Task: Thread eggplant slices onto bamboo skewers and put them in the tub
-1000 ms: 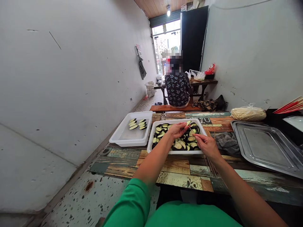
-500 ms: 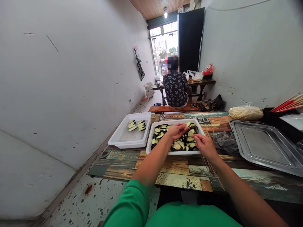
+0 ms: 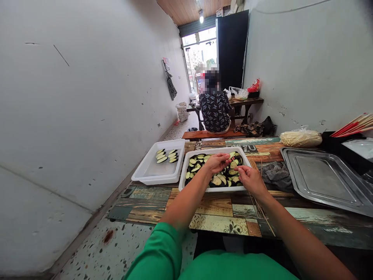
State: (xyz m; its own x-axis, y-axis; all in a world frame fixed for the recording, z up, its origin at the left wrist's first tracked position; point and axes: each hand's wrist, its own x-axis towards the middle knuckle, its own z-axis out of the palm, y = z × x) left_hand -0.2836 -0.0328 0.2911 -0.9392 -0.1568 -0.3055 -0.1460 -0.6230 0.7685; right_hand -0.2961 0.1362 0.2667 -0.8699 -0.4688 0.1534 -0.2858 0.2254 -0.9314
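My left hand (image 3: 218, 162) is over the white tray (image 3: 183, 182) of cut eggplant pieces (image 3: 220, 179), its fingers closed on an eggplant slice (image 3: 232, 154). Just to its right, my right hand (image 3: 251, 179) pinches a thin bamboo skewer (image 3: 235, 165) pointing toward that slice; whether the tip is inside the slice I cannot tell. Beside and beneath my right hand, loose bamboo skewers (image 3: 264, 217) lie across the table. To the left, a second white tray (image 3: 147, 169) holds two groups of eggplant slices (image 3: 173, 156) laid side by side.
On the right are metal trays (image 3: 326, 177), a grey cloth (image 3: 275, 174), a bagged bundle of pale sticks (image 3: 301, 138) and red-ended sticks (image 3: 349, 126) in a black box. Ahead, a person (image 3: 215, 111) sits on a bench (image 3: 192, 135) facing away. A wall (image 3: 72, 116) runs along the left.
The view has shifted slightly, so everything sits a little further left. Both hands keep nearly the same pose over the eggplant tray.
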